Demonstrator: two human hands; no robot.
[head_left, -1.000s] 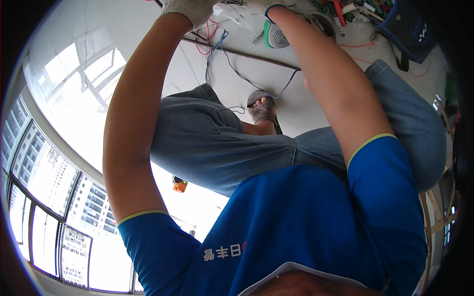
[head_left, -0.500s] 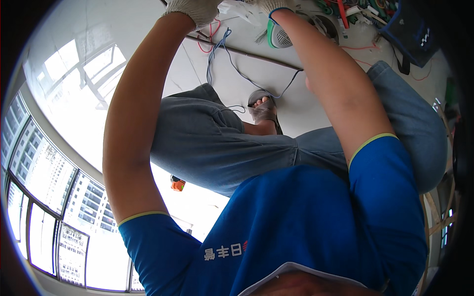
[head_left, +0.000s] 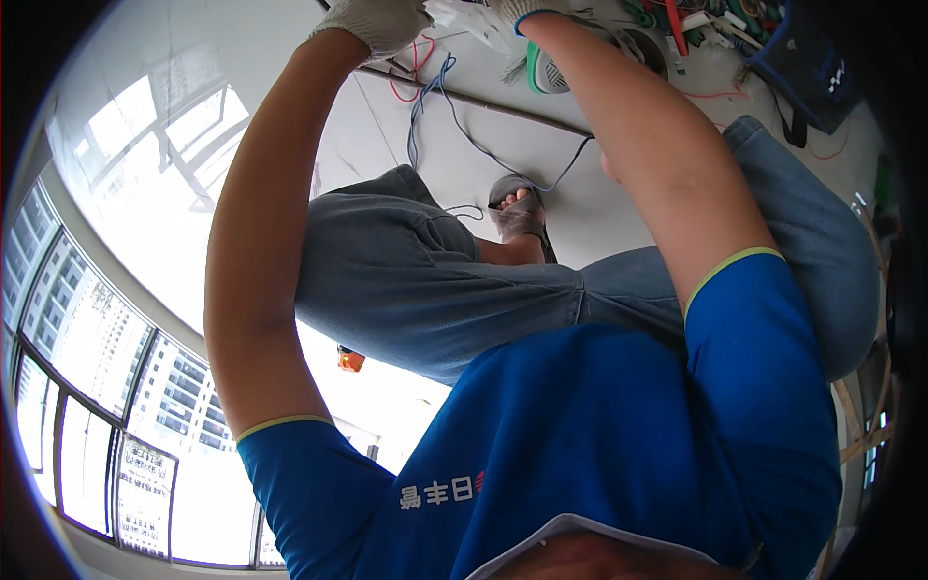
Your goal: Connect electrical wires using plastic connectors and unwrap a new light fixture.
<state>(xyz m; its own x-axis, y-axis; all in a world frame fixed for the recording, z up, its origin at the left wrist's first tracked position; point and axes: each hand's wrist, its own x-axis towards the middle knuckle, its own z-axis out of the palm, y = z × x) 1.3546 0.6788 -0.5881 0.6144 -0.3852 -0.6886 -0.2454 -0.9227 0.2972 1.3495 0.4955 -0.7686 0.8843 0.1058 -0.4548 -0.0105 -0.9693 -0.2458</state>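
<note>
At the upper edge, my left hand wears a knitted off-white work glove. Its fingers look curled, but whatever they grip is beyond the picture. My right hand, gloved the same way with a blue cuff, shows only in part; the picture's edge cuts off its fingers. Between both hands lies a crumpled clear plastic bag; whether either hand touches it I cannot tell. Below my left wrist a thin dark rod runs slantwise across the floor. A red wire and a blue-grey cord lie over it.
Beneath my right forearm sits a green-rimmed grey round device. Tools and coloured parts are heaped at the upper right beside a dark blue tool bag. My sandalled foot rests on the pale floor. An orange object stands left of my leg.
Both hands have shifted slightly: my left a little down and left, my right a little left and up. The rod, cord and wire look unmoved.
</note>
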